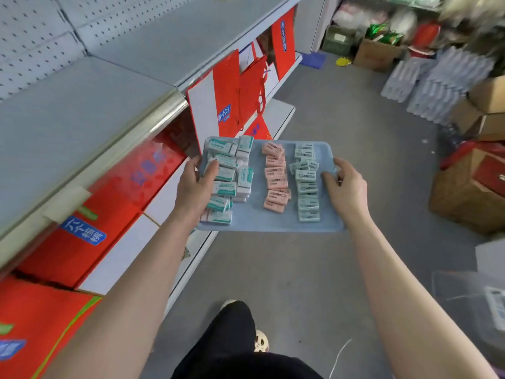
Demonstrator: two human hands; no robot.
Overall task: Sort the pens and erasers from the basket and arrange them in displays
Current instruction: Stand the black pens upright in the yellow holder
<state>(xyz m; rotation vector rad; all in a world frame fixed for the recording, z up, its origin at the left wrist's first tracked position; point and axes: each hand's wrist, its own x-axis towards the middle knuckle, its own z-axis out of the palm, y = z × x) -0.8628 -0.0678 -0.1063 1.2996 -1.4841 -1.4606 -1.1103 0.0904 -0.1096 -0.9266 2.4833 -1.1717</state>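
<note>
Head view: blue tray (273, 224) carried level in the air, between the grey shelf (82, 110) and the floor. Left hand (195, 187) clamped on the tray's left edge, thumb pressing onto the white-and-teal erasers (232, 177) heaped along that side. Right hand (345, 187) closed on the right edge, fingers curled just beside the pale green erasers (307, 184). Pink erasers (276, 177) in a column down the middle, long axes crosswise. Shelf top to the left, nearer the left hand. Red gift boxes (90, 214) below its lip. No pens or basket seen.
</note>
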